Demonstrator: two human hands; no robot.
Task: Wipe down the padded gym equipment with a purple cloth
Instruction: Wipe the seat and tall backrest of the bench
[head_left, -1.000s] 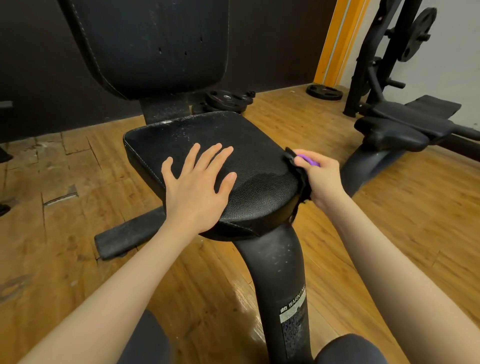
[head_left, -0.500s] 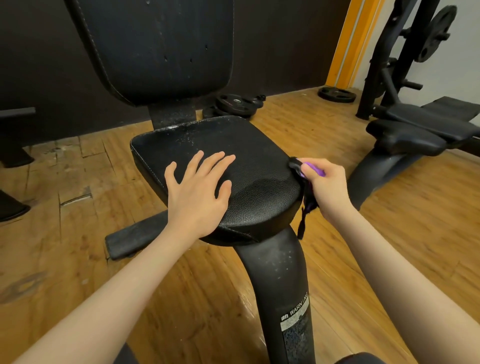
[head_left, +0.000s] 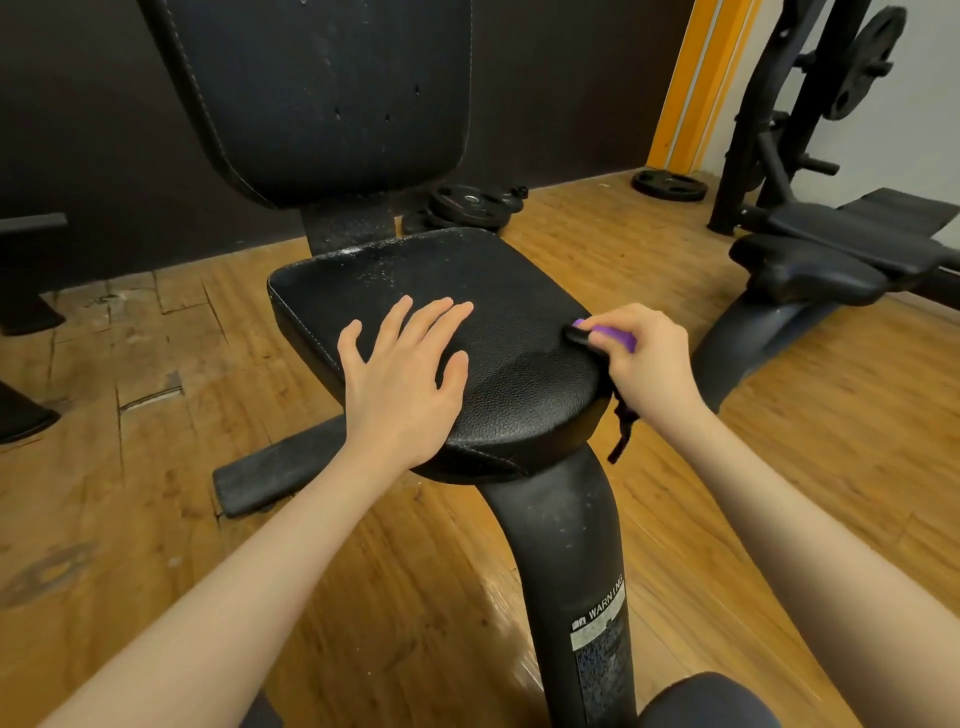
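Observation:
A black padded seat (head_left: 483, 291) sits in the middle of the head view, dusty at its far edge, with a tall black backrest (head_left: 332, 93) rising behind it. My left hand (head_left: 402, 379) lies flat on the seat's near left part, fingers spread. My right hand (head_left: 644, 358) is closed around a bunched purple cloth (head_left: 613, 335) and presses it against the seat's right edge. A dark strip (head_left: 621, 431) hangs down below that hand. Most of the cloth is hidden inside the fist.
A curved black support post (head_left: 566, 545) with a warning label rises from the wooden floor under the seat. Weight plates (head_left: 467, 202) lie behind the bench. Another padded bench (head_left: 810, 270) and a rack (head_left: 769, 104) stand at right. A black floor bar (head_left: 275, 467) extends left.
My right hand with the cloth has slid a little farther along the seat's right edge and up onto its top. The left hand stays flat on the seat. The view has shifted slightly.

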